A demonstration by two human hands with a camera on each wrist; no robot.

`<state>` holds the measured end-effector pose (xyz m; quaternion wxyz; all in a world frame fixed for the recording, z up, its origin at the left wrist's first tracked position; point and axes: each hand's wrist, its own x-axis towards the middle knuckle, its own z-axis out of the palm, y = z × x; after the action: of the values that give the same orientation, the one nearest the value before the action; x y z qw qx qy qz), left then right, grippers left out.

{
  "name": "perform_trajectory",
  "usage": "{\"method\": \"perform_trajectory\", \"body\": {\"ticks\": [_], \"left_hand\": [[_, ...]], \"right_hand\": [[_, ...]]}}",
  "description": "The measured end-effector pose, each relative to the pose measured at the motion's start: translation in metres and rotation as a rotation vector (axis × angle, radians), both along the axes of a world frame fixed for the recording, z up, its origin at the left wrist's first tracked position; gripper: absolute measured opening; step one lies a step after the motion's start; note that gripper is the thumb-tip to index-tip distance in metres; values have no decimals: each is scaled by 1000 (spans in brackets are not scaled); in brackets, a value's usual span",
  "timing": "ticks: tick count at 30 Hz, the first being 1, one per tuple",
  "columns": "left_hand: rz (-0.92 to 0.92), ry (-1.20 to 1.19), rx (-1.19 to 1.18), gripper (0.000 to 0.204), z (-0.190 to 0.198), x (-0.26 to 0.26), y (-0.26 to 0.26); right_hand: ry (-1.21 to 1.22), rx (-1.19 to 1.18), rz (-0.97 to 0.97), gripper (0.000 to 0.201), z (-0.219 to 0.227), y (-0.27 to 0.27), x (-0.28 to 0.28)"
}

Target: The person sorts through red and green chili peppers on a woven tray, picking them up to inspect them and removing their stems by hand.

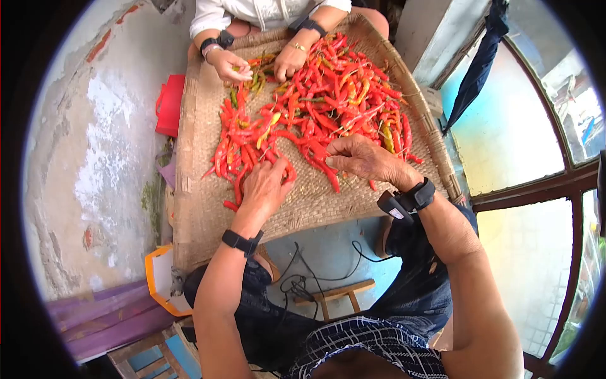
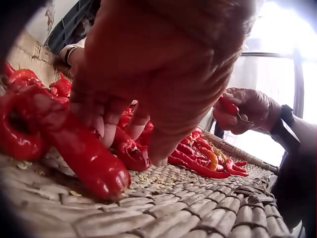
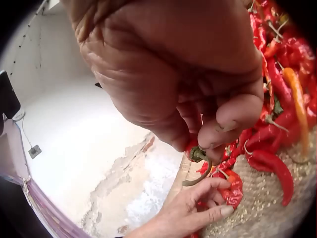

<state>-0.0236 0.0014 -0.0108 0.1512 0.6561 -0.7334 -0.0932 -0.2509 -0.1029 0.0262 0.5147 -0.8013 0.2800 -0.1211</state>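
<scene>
My left hand [image 1: 264, 189] is low over the left-hand heap of red peppers [image 1: 230, 148]. Its fingers and thumb curl around a wrinkled red pepper [image 2: 132, 154] just above the woven tray [image 2: 213, 198]; the palm hides part of it. A thick red pepper [image 2: 84, 148] lies beside this hand. My right hand [image 1: 363, 158], raised at the near edge of the larger pepper heap [image 1: 347, 95], pinches a small red pepper [image 2: 229, 105] between thumb and fingers. Its curved green stem [image 3: 204, 171] points out below the fingertips in the right wrist view.
Across the tray, another person's two hands [image 1: 232, 66] are among greenish and red peppers. The tray's raised rim [image 1: 423, 95] runs down the right side. A red bag [image 1: 169, 106] is beyond its left edge; a wooden stool [image 1: 334, 294] and cables are below.
</scene>
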Motion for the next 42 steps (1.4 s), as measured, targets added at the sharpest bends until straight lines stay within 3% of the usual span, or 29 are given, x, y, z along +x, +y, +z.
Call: {"method": "perform_trajectory", "body": {"ticks": [2,3,6,7,9,13,17,20,23,26,29,31,32,33,35,36,39,41,42], "left_hand": [[-17,-23,-13,39,-8,1,-2],[-23,-44,-7,38,-9,1,-1],[-85,-50,-29,36,-12,-2,0],[-106,-50,-40,34,-13,-2,1],[-130,-56,-64,29,-10,-4,2],[-197,216,-42,12,-1,-14,4],[-117,467,-3,12,9,-32,11],[-128,593,8,11,9,-42,17],[-154,692,38,10,5,-46,22],[-112,879,224,10,10,-44,23],[5,755,179,12,20,-29,13],[-62,388,-185,17,10,-15,4],[-74,179,-102,20,10,-8,3],[-72,181,-100,20,8,-6,3],[-99,-169,-120,21,-2,-3,2],[-98,-168,-118,21,-6,-3,1],[-113,-229,-36,19,-11,0,-1],[-121,-153,-75,17,-10,-2,-2],[-120,-156,-71,17,-5,-7,-1]], "right_hand": [[-76,200,-112,22,8,-4,-6],[-77,188,-121,22,11,-7,-8],[-590,331,-553,21,13,-17,-10],[-594,323,-554,21,10,-18,-8],[-551,544,-762,23,-6,-16,-5],[-141,387,-310,43,-21,13,12],[-12,310,-244,35,-38,31,27],[-101,493,-305,39,-57,36,30],[-25,565,-246,36,-64,39,31],[31,490,-200,22,-58,36,32],[8,291,-180,15,-44,26,29],[-48,262,-202,16,-30,14,24],[-154,285,-295,15,-18,7,17],[-259,307,-387,14,-8,0,10],[-661,507,-527,16,-7,-17,2],[-839,673,-703,19,-1,-21,2],[-725,778,-763,21,-10,-20,-2],[-605,743,-658,23,-18,-8,1],[-398,534,-504,24,-12,4,6]]}}
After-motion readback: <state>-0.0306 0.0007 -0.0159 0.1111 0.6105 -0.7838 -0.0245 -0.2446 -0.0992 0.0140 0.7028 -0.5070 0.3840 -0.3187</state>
